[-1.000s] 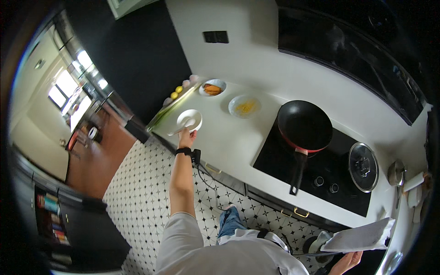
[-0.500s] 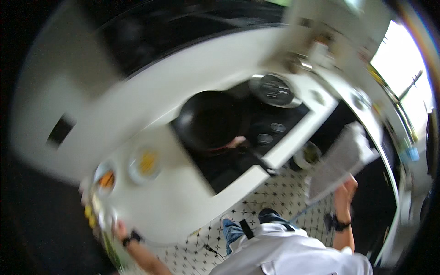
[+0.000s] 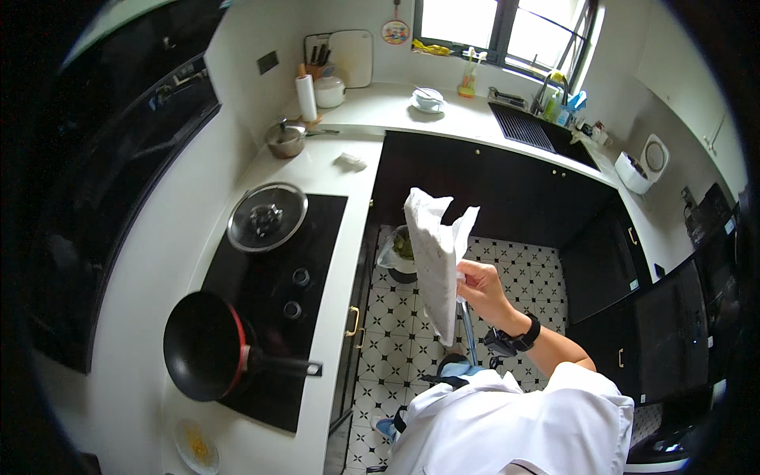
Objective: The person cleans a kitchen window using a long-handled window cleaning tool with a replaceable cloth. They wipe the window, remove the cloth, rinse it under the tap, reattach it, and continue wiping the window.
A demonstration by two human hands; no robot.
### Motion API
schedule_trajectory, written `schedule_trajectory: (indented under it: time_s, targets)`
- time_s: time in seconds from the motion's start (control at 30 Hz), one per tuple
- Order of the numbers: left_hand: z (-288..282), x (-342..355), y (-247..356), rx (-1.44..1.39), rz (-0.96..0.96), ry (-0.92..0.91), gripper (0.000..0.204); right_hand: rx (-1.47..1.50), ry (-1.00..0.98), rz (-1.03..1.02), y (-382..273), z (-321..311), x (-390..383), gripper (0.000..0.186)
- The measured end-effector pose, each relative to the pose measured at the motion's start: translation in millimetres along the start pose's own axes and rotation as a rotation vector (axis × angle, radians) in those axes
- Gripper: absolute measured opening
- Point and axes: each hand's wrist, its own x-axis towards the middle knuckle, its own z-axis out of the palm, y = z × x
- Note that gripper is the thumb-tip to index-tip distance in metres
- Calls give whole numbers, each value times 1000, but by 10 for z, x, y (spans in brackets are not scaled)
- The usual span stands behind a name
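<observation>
My right hand (image 3: 483,286) is closed near the edge of a flat white mop head (image 3: 434,261) wrapped in thin cloth, whose loose corners stick up at the top. From below the fingers, a thin blue-grey pole (image 3: 469,331) runs down toward my feet; the joint between them is hidden. The mop head is raised above the floor and stands on edge. Behind it, a bin (image 3: 402,245) lined with a clear bag, with green scraps in it, is partly covered from view. My left hand is out of the picture.
To the left, a black wok (image 3: 204,346) and a glass-lidded pan (image 3: 267,217) sit on the black hob (image 3: 317,237). A plate of yellow pieces (image 3: 196,446) lies nearby. Dark cabinets (image 3: 467,170) surround the patterned tile floor (image 3: 388,317). The sink (image 3: 566,144) is below the window.
My view has swung right toward the window. My left hand, earlier near the counter's left end, has left the picture. The mop head now stands more upright, still in my right hand.
</observation>
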Motion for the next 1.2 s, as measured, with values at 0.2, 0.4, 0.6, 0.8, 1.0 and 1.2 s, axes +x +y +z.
schedule_trajectory:
  time_s: [0.2,0.4,0.6,0.8,1.0,1.2]
  targets:
    - [1134,-1620,552,-55,-246,-343,42,94,102,-4,525,-1605,345,15]
    - [3555,-2144,481,228,-570,-817,23,105,335,35,734,-3239,398,11]
    - [6762,-2888,983,86,-67,-1261,31,-175,740,23,851,-4347,305,9]
    - [9143,-3644,2008,-137,-176,-1450,47,-158,941,-31,1130,-5012,264,16]
    - [11798,-3796,2476,-353,-372,-1506,34,-211,1153,54,1270,-5596,935,7]
    - [13765,-3573,2351,-256,-612,-1400,47,-182,1198,99,1376,-6108,1870,5]
